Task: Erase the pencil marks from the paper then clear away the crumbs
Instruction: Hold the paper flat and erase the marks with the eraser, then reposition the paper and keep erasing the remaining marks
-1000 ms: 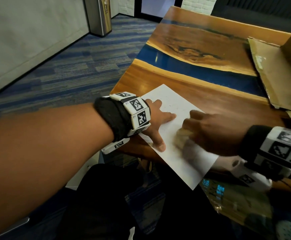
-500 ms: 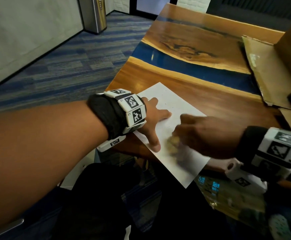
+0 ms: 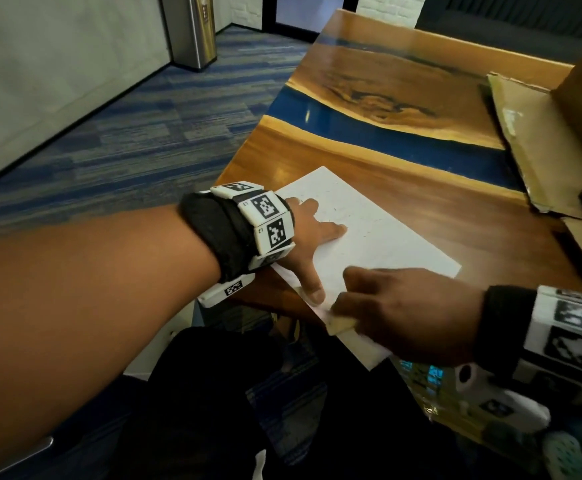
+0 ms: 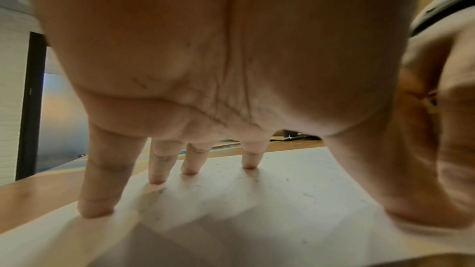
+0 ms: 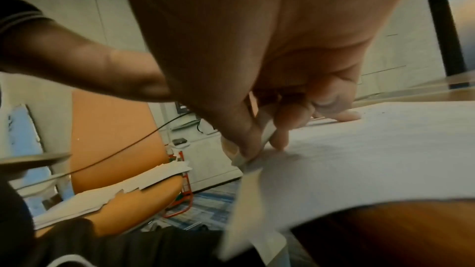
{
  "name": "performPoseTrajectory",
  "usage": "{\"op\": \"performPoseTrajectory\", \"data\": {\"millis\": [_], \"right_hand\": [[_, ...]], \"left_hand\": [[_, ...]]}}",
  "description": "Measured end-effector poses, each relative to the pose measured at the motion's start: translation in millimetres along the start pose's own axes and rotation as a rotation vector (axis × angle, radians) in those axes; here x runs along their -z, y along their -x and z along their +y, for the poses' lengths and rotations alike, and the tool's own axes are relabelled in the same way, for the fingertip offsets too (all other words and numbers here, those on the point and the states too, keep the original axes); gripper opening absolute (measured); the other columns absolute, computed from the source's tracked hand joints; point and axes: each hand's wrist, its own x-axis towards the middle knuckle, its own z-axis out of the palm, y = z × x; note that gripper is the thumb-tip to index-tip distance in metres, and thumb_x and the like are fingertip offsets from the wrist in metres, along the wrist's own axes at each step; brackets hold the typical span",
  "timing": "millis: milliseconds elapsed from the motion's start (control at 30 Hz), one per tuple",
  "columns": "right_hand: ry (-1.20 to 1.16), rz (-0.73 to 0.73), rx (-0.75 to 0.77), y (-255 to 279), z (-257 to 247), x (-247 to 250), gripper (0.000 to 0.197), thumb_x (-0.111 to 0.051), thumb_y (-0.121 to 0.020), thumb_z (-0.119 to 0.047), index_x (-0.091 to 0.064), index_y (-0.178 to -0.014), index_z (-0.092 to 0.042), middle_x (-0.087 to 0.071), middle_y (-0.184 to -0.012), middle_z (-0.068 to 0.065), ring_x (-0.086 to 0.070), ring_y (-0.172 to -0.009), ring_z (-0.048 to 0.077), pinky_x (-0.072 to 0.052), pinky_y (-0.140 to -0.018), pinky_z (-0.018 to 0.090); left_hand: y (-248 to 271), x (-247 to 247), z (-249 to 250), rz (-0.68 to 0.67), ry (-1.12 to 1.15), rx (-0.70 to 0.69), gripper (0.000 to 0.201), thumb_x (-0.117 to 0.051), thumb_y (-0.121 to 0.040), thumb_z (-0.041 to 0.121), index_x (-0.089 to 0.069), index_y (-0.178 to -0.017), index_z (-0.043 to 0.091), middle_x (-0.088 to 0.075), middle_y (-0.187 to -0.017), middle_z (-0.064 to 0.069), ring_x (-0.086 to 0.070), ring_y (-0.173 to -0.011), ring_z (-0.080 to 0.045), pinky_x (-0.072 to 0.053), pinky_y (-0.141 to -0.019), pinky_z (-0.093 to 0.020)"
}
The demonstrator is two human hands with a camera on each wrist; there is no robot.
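Observation:
A white sheet of paper lies at the near left corner of the wooden table, its near corner hanging over the edge. My left hand presses flat on the sheet with spread, straight fingers, thumb near the table edge. My right hand pinches a pale eraser and holds it on the paper at its near left edge, right beside the left thumb. The eraser shows between thumb and fingers in the right wrist view. Small dark crumbs dot the paper.
An opened cardboard box lies on the table at the right. A blue resin band crosses the table top. A metal bin stands on the carpet at the far left. An orange chair with papers stands below the table edge.
My right hand has slid the eraser towards me and to the left, down to the paper's near edge by the left thumb. The left hand has stayed pressed on the sheet.

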Motion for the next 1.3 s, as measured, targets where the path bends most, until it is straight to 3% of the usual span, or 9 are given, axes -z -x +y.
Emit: {"op": "performPoseTrajectory", "data": {"millis": [200, 333, 433, 600, 733, 900, 967, 1100, 1300], "right_hand": [[-0.348, 0.403, -0.317, 9.4, 48.0, 9.0, 0.015, -0.06, -0.096, -0.026, -0.062, -0.111, -0.027, -0.061, -0.098, -0.011, -0.057, -0.081, 0.005, -0.046, -0.069, 0.026], [-0.58, 0.292, -0.601, 15.9, 67.1, -5.7, 0.007, -0.053, -0.1, -0.025, -0.055, -0.107, -0.028, -0.063, -0.084, -0.011, -0.061, -0.071, 0.006, -0.045, -0.058, 0.019], [-0.589, 0.274, -0.673, 16.9, 78.3, -15.5, 0.007, -0.052, -0.101, -0.024, -0.054, -0.107, -0.027, -0.061, -0.085, -0.011, -0.057, -0.071, 0.005, -0.043, -0.056, 0.015], [-0.644, 0.207, -0.633, 16.2, 84.9, -18.9, 0.01, -0.047, -0.103, -0.026, -0.053, -0.111, -0.027, -0.061, -0.097, -0.008, -0.059, -0.089, 0.015, -0.049, -0.074, 0.028], [-0.639, 0.165, -0.598, 16.0, 86.2, -16.1, 0.013, -0.045, -0.104, -0.026, -0.053, -0.114, -0.025, -0.059, -0.099, -0.01, -0.056, -0.088, 0.009, -0.043, -0.071, 0.022], [-0.654, 0.16, -0.59, 14.4, 85.6, -14.6, 0.014, -0.045, -0.104, -0.025, -0.053, -0.115, -0.025, -0.056, -0.096, -0.013, -0.055, -0.085, 0.009, -0.039, -0.069, 0.02], [-0.672, 0.163, -0.6, 14.2, 84.9, -13.9, 0.013, -0.045, -0.104, -0.026, -0.054, -0.114, -0.026, -0.058, -0.096, -0.011, -0.056, -0.084, 0.011, -0.041, -0.069, 0.021], [-0.71, 0.153, -0.607, 16.3, 83.5, -12.6, 0.013, -0.045, -0.104, -0.026, -0.054, -0.113, -0.027, -0.062, -0.096, -0.006, -0.058, -0.083, 0.01, -0.045, -0.071, 0.023], [-0.716, 0.167, -0.602, 16.4, 87.2, -16.8, 0.011, -0.047, -0.104, -0.029, -0.055, -0.11, -0.029, -0.063, -0.094, -0.007, -0.058, -0.08, 0.009, -0.044, -0.068, 0.022]], "left_hand": [[2.5, -6.7, -5.3, 0.001, 0.031, -0.018, 0.133, -0.061, -0.05, 0.095, 0.01, -0.152, 0.05, 0.013, -0.167, -0.007, 0.003, -0.153, -0.036, -0.016, -0.119, -0.06], [11.4, -8.0, 1.7, 0.027, 0.072, -0.042, 0.117, -0.063, -0.066, 0.084, -0.001, -0.157, 0.043, 0.009, -0.168, 0.0, 0.005, -0.153, -0.03, -0.014, -0.12, -0.058], [31.1, -13.5, 27.3, 0.19, 0.07, -0.18, 0.091, -0.056, -0.085, 0.071, -0.015, -0.158, 0.036, 0.002, -0.168, 0.0, 0.004, -0.153, -0.024, -0.009, -0.122, -0.052], [46.4, -55.8, 86.2, 0.246, 0.0, -0.443, 0.091, -0.041, -0.092, 0.072, 0.0, -0.16, 0.027, 0.012, -0.167, -0.004, 0.016, -0.152, -0.025, 0.003, -0.121, -0.054], [52.1, -68.2, 65.7, 0.212, 0.097, -0.31, 0.095, -0.028, -0.087, 0.082, 0.012, -0.158, 0.033, 0.027, -0.164, 0.003, 0.028, -0.148, -0.015, 0.012, -0.121, -0.048], [53.3, -58.7, 10.5, 0.156, 0.211, 0.236, 0.106, -0.005, -0.073, 0.092, 0.008, -0.159, 0.031, 0.018, -0.166, -0.002, 0.017, -0.152, -0.026, 0.0, -0.121, -0.057], [58.8, -51.9, 13.7, 0.153, 0.198, 0.199, 0.103, -0.008, -0.076, 0.091, 0.008, -0.159, 0.031, 0.02, -0.166, -0.002, 0.019, -0.152, -0.026, 0.001, -0.121, -0.056], [75.6, -51.9, 53.5, 0.107, 0.106, -0.231, 0.092, -0.021, -0.085, 0.085, 0.012, -0.157, 0.039, 0.028, -0.163, 0.008, 0.026, -0.149, -0.015, 0.005, -0.123, -0.047], [55.3, -20.0, -2.9, 0.063, 0.067, 0.236, 0.098, -0.01, -0.08, 0.088, -0.003, -0.159, 0.03, 0.005, -0.168, -0.004, 0.0, -0.154, -0.029, -0.014, -0.121, -0.055]]}}
